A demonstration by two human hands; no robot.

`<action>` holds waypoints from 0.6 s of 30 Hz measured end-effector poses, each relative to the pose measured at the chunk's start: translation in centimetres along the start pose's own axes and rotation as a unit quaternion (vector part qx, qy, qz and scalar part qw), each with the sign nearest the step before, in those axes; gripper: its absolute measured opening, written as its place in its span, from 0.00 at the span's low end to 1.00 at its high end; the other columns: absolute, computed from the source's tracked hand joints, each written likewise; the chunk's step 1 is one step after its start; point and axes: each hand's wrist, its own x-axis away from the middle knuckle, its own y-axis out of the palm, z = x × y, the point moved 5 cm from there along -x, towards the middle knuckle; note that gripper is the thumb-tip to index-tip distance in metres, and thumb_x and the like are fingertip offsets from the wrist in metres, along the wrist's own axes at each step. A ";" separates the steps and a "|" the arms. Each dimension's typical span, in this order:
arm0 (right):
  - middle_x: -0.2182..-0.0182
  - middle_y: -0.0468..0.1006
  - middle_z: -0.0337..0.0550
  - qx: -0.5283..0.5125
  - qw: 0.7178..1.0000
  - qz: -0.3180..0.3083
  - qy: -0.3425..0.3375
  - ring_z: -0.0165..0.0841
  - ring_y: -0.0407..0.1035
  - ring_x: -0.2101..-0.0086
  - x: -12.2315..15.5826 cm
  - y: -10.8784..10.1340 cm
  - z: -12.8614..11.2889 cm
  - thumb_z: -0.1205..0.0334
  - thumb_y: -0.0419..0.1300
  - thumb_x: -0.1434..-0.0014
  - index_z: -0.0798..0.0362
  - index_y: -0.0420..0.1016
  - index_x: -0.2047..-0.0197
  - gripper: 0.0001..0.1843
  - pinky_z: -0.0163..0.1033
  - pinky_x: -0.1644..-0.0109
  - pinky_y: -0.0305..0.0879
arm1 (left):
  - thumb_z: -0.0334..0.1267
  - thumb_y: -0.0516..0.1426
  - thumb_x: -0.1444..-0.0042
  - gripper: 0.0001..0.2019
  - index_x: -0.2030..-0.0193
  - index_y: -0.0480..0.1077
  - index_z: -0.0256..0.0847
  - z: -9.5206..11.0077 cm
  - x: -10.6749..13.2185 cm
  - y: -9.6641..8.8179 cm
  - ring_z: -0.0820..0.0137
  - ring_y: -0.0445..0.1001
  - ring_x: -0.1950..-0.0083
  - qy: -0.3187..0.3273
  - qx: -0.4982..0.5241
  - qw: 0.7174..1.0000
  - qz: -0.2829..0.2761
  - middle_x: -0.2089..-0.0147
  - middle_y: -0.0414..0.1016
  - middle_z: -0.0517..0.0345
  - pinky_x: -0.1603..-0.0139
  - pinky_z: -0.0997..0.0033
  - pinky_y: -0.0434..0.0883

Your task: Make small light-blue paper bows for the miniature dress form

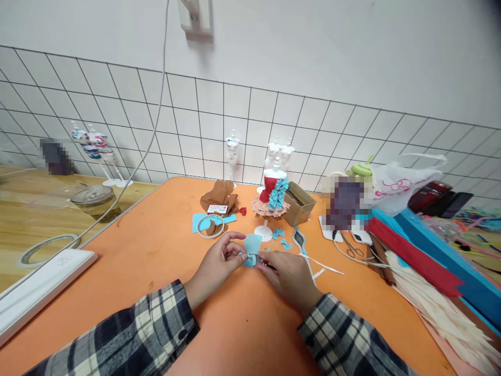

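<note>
My left hand pinches the edge of a small piece of light blue crepe paper between thumb and forefinger, low over the orange table. From the other side my right hand closes around a small dark tool, whose tip meets the paper; its kind is mostly hidden by the fingers. Just beyond the hands stands a miniature dress form with a red bodice, a pink ruffled skirt and blue petals down one side. Small blue paper bows lie by its round white base.
Brown paper, a matchbox and a roll of tape lie back left. A cardboard box stands behind the dress form. Scissors and coloured paper strips lie right; a white power strip left.
</note>
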 end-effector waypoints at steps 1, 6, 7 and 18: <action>0.71 0.81 0.39 -0.001 1.000 0.002 0.003 0.32 0.75 0.70 0.0 0.0 0.1 0.53 0.55 0.35 0.52 0.75 0.57 0.13 0.35 0.68 0.61 | 0.38 0.63 0.52 0.22 0.52 0.62 0.39 -0.1 0.0 0.0 0.71 0.72 0.67 -0.002 0.003 1.000 0.000 0.70 0.74 0.62 0.63 0.72 0.65; 0.69 0.81 0.39 -0.016 1.000 0.004 0.012 0.32 0.76 0.70 0.1 0.2 0.2 0.53 0.56 0.36 0.51 0.75 0.56 0.13 0.36 0.68 0.61 | 0.38 0.63 0.52 0.23 0.51 0.61 0.38 -0.3 0.0 -0.1 0.72 0.71 0.67 -0.019 0.013 1.000 -0.002 0.70 0.73 0.63 0.61 0.72 0.65; 0.69 0.81 0.38 -0.020 1.000 0.002 0.014 0.33 0.76 0.70 0.2 0.2 0.3 0.53 0.56 0.36 0.51 0.75 0.56 0.13 0.36 0.68 0.62 | 0.38 0.63 0.52 0.23 0.51 0.61 0.38 -0.3 0.0 -0.1 0.72 0.71 0.67 -0.020 0.013 1.000 -0.002 0.70 0.73 0.63 0.61 0.72 0.65; 0.67 0.82 0.40 -0.073 0.995 -0.025 0.062 0.33 0.76 0.68 0.1 0.5 0.5 0.55 0.58 0.37 0.50 0.77 0.57 0.10 0.34 0.66 0.64 | 0.37 0.63 0.53 0.24 0.50 0.61 0.37 -0.6 -0.1 -0.1 0.71 0.72 0.67 -0.020 0.014 1.000 -0.002 0.70 0.73 0.63 0.61 0.71 0.65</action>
